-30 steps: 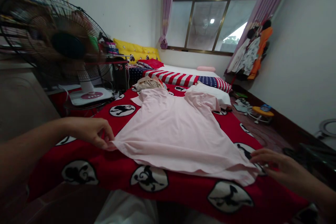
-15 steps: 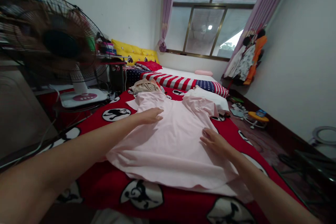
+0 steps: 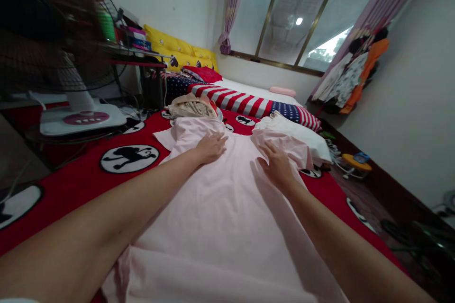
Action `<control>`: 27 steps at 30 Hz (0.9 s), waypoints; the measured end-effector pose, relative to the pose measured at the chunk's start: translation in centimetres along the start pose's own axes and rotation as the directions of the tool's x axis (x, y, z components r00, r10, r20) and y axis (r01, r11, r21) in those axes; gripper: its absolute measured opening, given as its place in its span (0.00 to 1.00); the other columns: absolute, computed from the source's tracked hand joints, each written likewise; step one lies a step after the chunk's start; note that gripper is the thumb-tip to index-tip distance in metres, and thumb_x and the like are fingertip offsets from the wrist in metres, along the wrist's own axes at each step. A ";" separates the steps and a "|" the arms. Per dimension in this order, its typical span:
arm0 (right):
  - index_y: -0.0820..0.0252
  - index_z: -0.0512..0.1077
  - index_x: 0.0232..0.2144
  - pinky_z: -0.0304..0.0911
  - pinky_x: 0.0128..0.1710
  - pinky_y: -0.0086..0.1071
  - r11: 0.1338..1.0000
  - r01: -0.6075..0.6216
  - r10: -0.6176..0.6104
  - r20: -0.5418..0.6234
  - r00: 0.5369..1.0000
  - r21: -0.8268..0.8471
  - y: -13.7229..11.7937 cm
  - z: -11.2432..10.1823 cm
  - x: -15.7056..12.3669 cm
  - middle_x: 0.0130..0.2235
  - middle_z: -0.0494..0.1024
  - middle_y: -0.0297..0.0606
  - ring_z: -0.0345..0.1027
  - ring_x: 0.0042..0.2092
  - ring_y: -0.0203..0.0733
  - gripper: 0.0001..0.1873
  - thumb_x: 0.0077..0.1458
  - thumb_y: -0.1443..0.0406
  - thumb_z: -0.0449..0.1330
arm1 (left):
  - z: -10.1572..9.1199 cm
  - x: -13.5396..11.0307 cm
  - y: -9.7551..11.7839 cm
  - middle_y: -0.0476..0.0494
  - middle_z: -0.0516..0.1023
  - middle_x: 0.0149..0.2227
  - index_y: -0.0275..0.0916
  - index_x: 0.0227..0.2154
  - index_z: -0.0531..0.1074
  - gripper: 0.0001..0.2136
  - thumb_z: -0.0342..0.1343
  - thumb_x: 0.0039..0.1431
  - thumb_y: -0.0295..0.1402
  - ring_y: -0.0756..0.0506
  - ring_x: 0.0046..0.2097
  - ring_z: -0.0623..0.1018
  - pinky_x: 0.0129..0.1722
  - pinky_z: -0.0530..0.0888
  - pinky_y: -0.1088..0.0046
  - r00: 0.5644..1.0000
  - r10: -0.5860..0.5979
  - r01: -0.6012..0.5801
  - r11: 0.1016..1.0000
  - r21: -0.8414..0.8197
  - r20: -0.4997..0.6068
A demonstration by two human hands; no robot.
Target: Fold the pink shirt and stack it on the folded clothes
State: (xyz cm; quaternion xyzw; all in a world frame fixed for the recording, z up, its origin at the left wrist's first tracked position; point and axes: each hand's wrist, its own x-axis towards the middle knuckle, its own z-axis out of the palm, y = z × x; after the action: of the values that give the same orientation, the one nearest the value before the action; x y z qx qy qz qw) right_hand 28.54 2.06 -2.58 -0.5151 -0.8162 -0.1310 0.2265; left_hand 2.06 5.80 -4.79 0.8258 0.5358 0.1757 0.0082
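A pale pink T-shirt (image 3: 227, 208) lies spread flat on a red blanket (image 3: 81, 175) printed with black-and-white monkey circles. Both my arms reach far over it. My left hand (image 3: 210, 147) rests palm down, fingers stretched, on the shirt near its left shoulder. My right hand (image 3: 276, 165) lies flat and open on the shirt near the right sleeve. Neither hand holds anything.
A running standing fan (image 3: 53, 57) stands at the left on a white base. A beige garment (image 3: 192, 106) and a white pillow (image 3: 298, 132) lie beyond the shirt. A stars-and-stripes bed cover (image 3: 249, 104) is farther back. Clothes (image 3: 359, 75) hang at the right wall.
Both hands let go of the shirt's bottom corners and slid up over the cloth to its shoulders. My head has leaned forward, so the shirt fills more of the view.
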 end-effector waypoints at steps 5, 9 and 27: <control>0.57 0.61 0.62 0.38 0.59 0.69 0.961 -0.195 0.231 0.181 0.956 -0.195 3.5 3.0 0.5 0.67 0.55 0.48 0.43 0.67 0.65 0.30 0.63 0.50 0.45 | 0.3 -0.2 -2.6 0.36 0.46 0.69 0.35 0.66 0.52 0.30 0.38 0.67 0.47 0.40 0.70 0.45 0.67 0.42 0.55 0.992 -0.103 0.095 0.990 0.102 0.071; 0.56 0.59 0.63 0.44 0.56 0.70 0.927 -0.305 0.358 0.264 0.896 -0.220 5.9 4.0 0.3 0.65 0.60 0.48 0.50 0.65 0.64 0.32 0.64 0.48 0.40 | 0.5 0.0 -2.9 0.39 0.42 0.70 0.38 0.66 0.51 0.31 0.37 0.67 0.51 0.41 0.70 0.42 0.67 0.39 0.56 0.989 -0.108 0.095 0.987 0.129 0.104; 0.63 0.76 0.41 0.50 0.56 0.60 0.919 -0.386 0.388 0.355 0.850 -0.082 4.7 0.7 4.8 0.49 0.77 0.52 0.65 0.55 0.65 0.18 0.50 0.57 0.64 | 0.2 -0.5 -2.1 0.35 0.49 0.68 0.41 0.64 0.57 0.30 0.34 0.68 0.52 0.40 0.69 0.47 0.66 0.43 0.54 0.997 -0.064 0.059 0.988 0.143 0.033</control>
State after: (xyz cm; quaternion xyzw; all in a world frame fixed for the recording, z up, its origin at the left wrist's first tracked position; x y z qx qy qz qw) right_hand 30.85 8.24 -0.87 -0.6848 -0.7229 0.0121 0.0909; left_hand 0.10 6.27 -5.59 0.8104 0.5720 0.1214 -0.0350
